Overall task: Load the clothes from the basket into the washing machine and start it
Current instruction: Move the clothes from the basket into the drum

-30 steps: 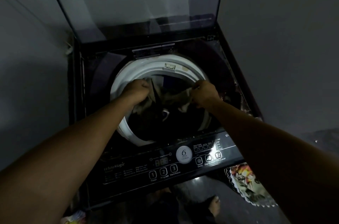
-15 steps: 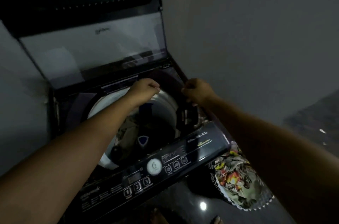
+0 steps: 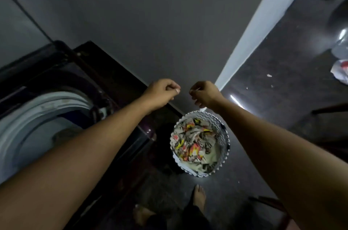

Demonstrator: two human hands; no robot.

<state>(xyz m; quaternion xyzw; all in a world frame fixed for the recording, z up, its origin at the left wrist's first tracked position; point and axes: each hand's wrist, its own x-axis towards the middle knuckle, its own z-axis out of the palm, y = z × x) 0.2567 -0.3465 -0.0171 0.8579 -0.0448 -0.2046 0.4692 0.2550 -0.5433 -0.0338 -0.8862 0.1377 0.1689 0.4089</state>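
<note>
The left hand (image 3: 162, 94) and right hand (image 3: 204, 96), clenched and empty, have left the washing machine (image 3: 56, 98); clothes (image 3: 194, 139) in the basket (image 3: 225, 135) come next.

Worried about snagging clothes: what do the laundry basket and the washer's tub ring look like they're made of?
Basket: probably white moulded plastic with a matt finish, judging by its stiff, wavy scalloped rim. Tub ring: smooth, pale, faintly glossy, likely plastic, though motion blur leaves this uncertain.
</note>
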